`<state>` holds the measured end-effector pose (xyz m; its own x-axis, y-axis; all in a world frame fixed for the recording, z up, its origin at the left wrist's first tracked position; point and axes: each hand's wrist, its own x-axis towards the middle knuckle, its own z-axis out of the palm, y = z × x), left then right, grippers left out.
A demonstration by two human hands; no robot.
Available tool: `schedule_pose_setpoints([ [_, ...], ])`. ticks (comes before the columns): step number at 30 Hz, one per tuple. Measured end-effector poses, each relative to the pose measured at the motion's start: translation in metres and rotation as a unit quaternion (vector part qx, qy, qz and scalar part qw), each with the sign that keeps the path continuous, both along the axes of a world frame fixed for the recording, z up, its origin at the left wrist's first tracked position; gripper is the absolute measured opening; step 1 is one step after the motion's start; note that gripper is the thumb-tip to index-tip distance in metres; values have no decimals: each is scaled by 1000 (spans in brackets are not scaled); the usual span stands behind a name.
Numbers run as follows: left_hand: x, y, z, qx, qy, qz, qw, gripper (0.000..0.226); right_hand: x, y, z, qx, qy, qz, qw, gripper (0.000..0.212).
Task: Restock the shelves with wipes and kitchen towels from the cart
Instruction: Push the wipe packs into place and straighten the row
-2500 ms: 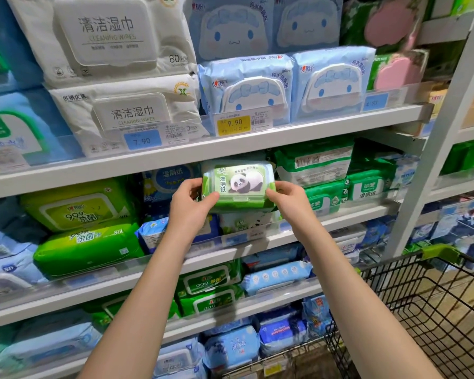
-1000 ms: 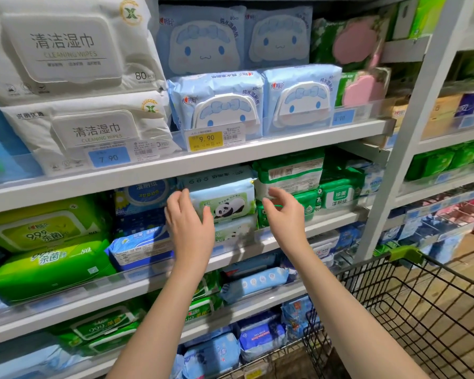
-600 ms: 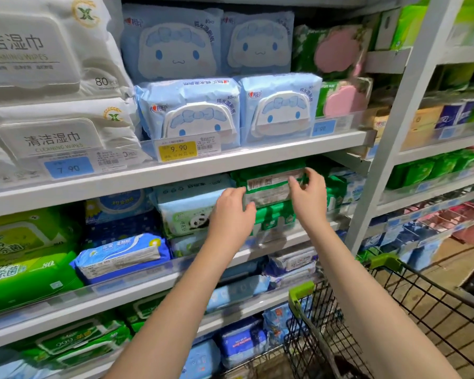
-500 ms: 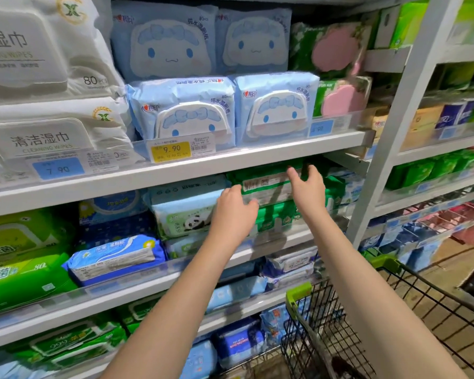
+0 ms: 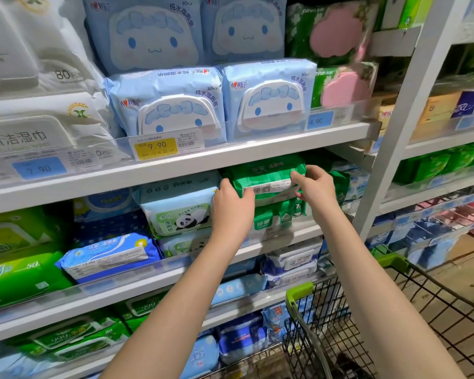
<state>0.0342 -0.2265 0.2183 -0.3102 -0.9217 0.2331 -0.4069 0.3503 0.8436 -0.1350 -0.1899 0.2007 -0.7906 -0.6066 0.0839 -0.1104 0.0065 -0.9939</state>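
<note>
A green pack of wipes [image 5: 266, 177] lies on top of a green stack on the second shelf [image 5: 282, 236], just under the shelf above. My left hand [image 5: 231, 206] grips its left end and my right hand [image 5: 314, 187] grips its right end, thumb on the front. Left of it sits the pale panda pack of wipes [image 5: 179, 214], on another panda pack. The wire cart [image 5: 394, 324] stands at the lower right; what lies in it is mostly hidden.
The upper shelf [image 5: 230, 157] carries blue cartoon packs [image 5: 266, 97] and white wipes packs [image 5: 39, 127]. A white upright post [image 5: 405, 116] divides this bay from the right one. Green and blue packs fill the lower shelves.
Both hands let go of the panda pack, now on the shelf, moved right and took hold of the green pack. The view shifted right and closer.
</note>
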Motion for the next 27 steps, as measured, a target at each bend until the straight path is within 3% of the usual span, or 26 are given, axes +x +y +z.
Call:
schedule_pose_setpoints([
  [4, 2, -2, 1, 24, 12, -1, 1000, 41, 0, 12, -3, -25, -4, 25, 999, 32],
  [6, 4, -3, 2, 21, 20, -16, 999, 10, 1, 18, -5, -36, -5, 37, 999, 24],
  [9, 6, -1, -1, 19, 29, -32, 999, 9, 2, 25, -7, -47, -22, 49, 997, 19],
  [13, 7, 1, -7, 25, 4, -49, 998, 31, 4, 30, -2, -44, -59, 36, 997, 35],
  [16, 8, -3, -7, 32, 4, -65, 997, 36, 3, 26, 3, 7, -53, 29, 998, 76],
  [18, 8, -6, -7, 36, 14, -68, 997, 30, 4, 22, 5, 31, -45, 26, 998, 91],
  [23, 6, -3, -6, 61, 52, -46, 996, 34, 2, 24, 2, 17, -57, 9, 998, 84],
  [27, 4, -2, -14, 21, 25, -25, 999, 30, 1, 33, -4, 12, -64, 27, 997, 79],
])
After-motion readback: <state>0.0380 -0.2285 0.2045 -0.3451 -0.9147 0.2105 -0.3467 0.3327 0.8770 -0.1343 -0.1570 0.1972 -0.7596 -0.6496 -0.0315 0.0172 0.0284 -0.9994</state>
